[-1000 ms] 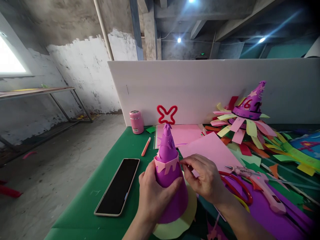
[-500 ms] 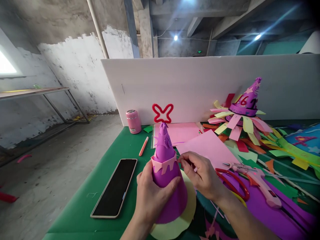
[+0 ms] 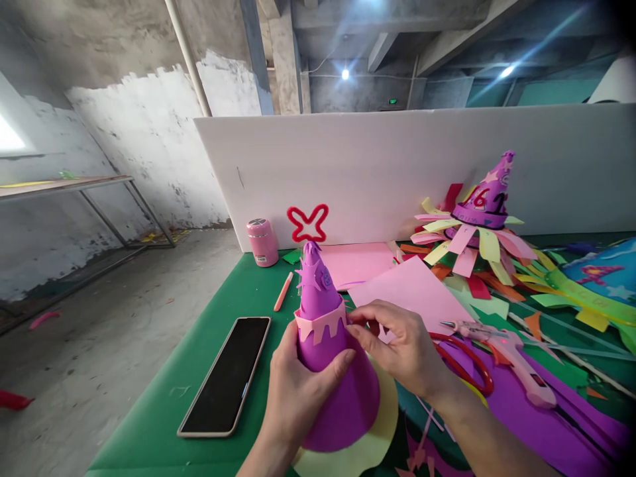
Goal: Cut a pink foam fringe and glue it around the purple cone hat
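Note:
A purple cone hat (image 3: 342, 404) with a pale yellow brim (image 3: 385, 430) stands tilted left in front of me. A pink band with drip-shaped edges (image 3: 318, 326) wraps round its upper part, and a red fuzzy butterfly shape (image 3: 308, 223) shows above its tip. Wrapped round the hat's left side, my left hand (image 3: 303, 391) has its thumb across the front. My right hand (image 3: 392, 341) pinches at the right edge of the pink band, with thumb and forefinger together; whatever lies between the fingertips is too small to make out.
A phone (image 3: 226, 377), an orange pen (image 3: 283, 291) and a pink jar (image 3: 262, 242) are on the left. On the right are pink paper (image 3: 412, 291), red-handled scissors (image 3: 484, 377), a pink glue gun (image 3: 517, 364), scraps and a finished-looking purple hat (image 3: 484, 205).
The hat's tip and the red butterfly shape have tilted to the left, while its base has shifted slightly right. My right fingertips have moved a little left, against the band.

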The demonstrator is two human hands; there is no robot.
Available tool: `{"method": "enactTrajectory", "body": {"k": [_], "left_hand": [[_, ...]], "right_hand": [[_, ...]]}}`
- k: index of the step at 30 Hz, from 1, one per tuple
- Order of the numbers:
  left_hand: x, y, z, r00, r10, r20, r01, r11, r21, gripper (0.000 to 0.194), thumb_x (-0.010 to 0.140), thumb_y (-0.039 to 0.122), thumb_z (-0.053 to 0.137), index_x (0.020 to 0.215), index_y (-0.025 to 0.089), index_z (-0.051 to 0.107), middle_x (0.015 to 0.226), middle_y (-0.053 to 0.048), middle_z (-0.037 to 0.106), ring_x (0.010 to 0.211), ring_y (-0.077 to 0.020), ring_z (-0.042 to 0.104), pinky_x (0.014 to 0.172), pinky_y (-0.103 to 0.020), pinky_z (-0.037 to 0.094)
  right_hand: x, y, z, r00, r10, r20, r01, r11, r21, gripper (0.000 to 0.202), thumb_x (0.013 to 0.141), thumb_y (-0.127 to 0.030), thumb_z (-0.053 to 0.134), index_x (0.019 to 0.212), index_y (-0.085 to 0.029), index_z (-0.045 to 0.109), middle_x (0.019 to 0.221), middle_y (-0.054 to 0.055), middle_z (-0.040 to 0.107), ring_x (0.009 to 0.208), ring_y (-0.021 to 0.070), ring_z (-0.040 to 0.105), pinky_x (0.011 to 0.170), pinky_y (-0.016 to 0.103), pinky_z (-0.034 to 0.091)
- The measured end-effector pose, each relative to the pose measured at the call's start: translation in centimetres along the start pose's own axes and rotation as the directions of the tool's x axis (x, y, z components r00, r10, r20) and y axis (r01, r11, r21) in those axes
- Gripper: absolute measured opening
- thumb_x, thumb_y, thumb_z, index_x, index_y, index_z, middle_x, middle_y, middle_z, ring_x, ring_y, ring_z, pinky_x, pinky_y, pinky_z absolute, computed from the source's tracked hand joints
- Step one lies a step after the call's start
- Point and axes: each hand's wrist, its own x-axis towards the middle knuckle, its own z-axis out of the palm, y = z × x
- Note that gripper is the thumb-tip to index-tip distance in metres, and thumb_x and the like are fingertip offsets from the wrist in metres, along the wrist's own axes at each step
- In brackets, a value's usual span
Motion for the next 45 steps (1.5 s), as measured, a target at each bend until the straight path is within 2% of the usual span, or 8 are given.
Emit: {"method": "enactTrajectory", "body": {"k": [6, 11, 15, 22, 28, 32, 40, 45], "left_hand": [[-0.01, 0.00, -0.19, 0.999, -0.024, 0.046, 0.027, 0.998, -0.062, 0.051, 0.059, 0.046, 0.073, 0.098, 0.016, 0.057, 0.086, -0.006, 0.070, 0.075, -0.0251, 0.065, 0.062, -0.035, 0.054], [0.03, 0.19, -0.43, 0.986, -0.051, 0.159, 0.085, 0.972, -0.218, 0.054, 0.061, 0.045, 0.073, 0.103, 0.015, 0.058, 0.090, -0.009, 0.071, 0.079, -0.0271, 0.066, 0.066, -0.037, 0.055], [0.12, 0.20, -0.66, 0.964, -0.080, 0.255, 0.151, 0.951, -0.270, 0.053, 0.062, 0.043, 0.074, 0.105, 0.015, 0.058, 0.092, -0.010, 0.071, 0.081, -0.0273, 0.066, 0.067, -0.036, 0.055], [0.13, -0.04, -0.69, 0.951, -0.090, 0.297, 0.188, 0.929, -0.320, 0.054, 0.062, 0.043, 0.074, 0.105, 0.014, 0.058, 0.093, -0.012, 0.071, 0.079, -0.0277, 0.067, 0.067, -0.037, 0.056], [0.10, 0.41, -0.67, 0.951, -0.107, 0.292, 0.198, 0.931, -0.305, 0.056, 0.061, 0.043, 0.075, 0.105, 0.013, 0.058, 0.092, -0.013, 0.071, 0.079, -0.0288, 0.067, 0.067, -0.038, 0.055], [-0.01, 0.60, -0.57, 0.963, -0.102, 0.249, 0.181, 0.929, -0.322, 0.057, 0.060, 0.044, 0.075, 0.104, 0.012, 0.058, 0.091, -0.013, 0.071, 0.079, -0.0296, 0.067, 0.066, -0.037, 0.054], [0.08, 0.50, -0.73, 0.943, -0.113, 0.314, 0.216, 0.923, -0.318, 0.058, 0.062, 0.043, 0.074, 0.107, 0.012, 0.055, 0.094, -0.013, 0.070, 0.082, -0.0284, 0.066, 0.068, -0.036, 0.054], [0.03, 0.60, -0.75, 0.945, -0.121, 0.303, 0.213, 0.933, -0.290, 0.056, 0.061, 0.044, 0.075, 0.104, 0.012, 0.056, 0.091, -0.011, 0.070, 0.082, -0.0282, 0.065, 0.066, -0.034, 0.054]], "right_hand": [[0.05, 0.35, 0.02, 0.975, -0.219, -0.038, 0.210, 0.963, -0.167, 0.007, 0.084, -0.016, 0.058, 0.085, -0.020, 0.064, 0.073, 0.002, 0.068, 0.068, 0.0144, 0.062, 0.062, 0.027, 0.050], [-0.04, 0.58, -0.27, 0.956, -0.293, -0.013, 0.281, 0.928, -0.244, 0.008, 0.084, -0.017, 0.060, 0.090, -0.019, 0.065, 0.077, 0.002, 0.069, 0.070, 0.0149, 0.062, 0.064, 0.029, 0.050], [-0.06, 0.61, -0.35, 0.951, -0.310, -0.004, 0.298, 0.915, -0.272, 0.010, 0.085, -0.016, 0.057, 0.091, -0.020, 0.065, 0.077, 0.002, 0.068, 0.070, 0.0146, 0.062, 0.064, 0.029, 0.049], [0.11, 0.21, -0.35, 0.954, -0.299, -0.026, 0.283, 0.924, -0.258, 0.009, 0.083, -0.012, 0.056, 0.086, -0.018, 0.063, 0.073, 0.003, 0.067, 0.069, 0.0150, 0.062, 0.063, 0.028, 0.049], [0.04, 0.41, -0.39, 0.946, -0.322, -0.030, 0.303, 0.916, -0.265, 0.005, 0.084, -0.018, 0.059, 0.086, -0.018, 0.063, 0.074, 0.002, 0.068, 0.068, 0.0144, 0.062, 0.063, 0.028, 0.049], [0.14, 0.35, -0.29, 0.944, -0.327, -0.039, 0.303, 0.909, -0.285, 0.007, 0.083, -0.013, 0.058, 0.085, -0.017, 0.064, 0.073, 0.003, 0.068, 0.067, 0.0147, 0.062, 0.062, 0.028, 0.048], [0.28, 0.43, -0.59, 0.950, -0.313, 0.004, 0.305, 0.921, -0.241, 0.005, 0.084, -0.017, 0.060, 0.086, -0.018, 0.065, 0.075, 0.002, 0.069, 0.068, 0.0143, 0.062, 0.063, 0.028, 0.048], [0.35, 0.41, -0.57, 0.949, -0.316, -0.012, 0.304, 0.920, -0.247, 0.006, 0.084, -0.014, 0.059, 0.083, -0.018, 0.063, 0.073, 0.002, 0.067, 0.067, 0.0140, 0.061, 0.063, 0.028, 0.048]]}}
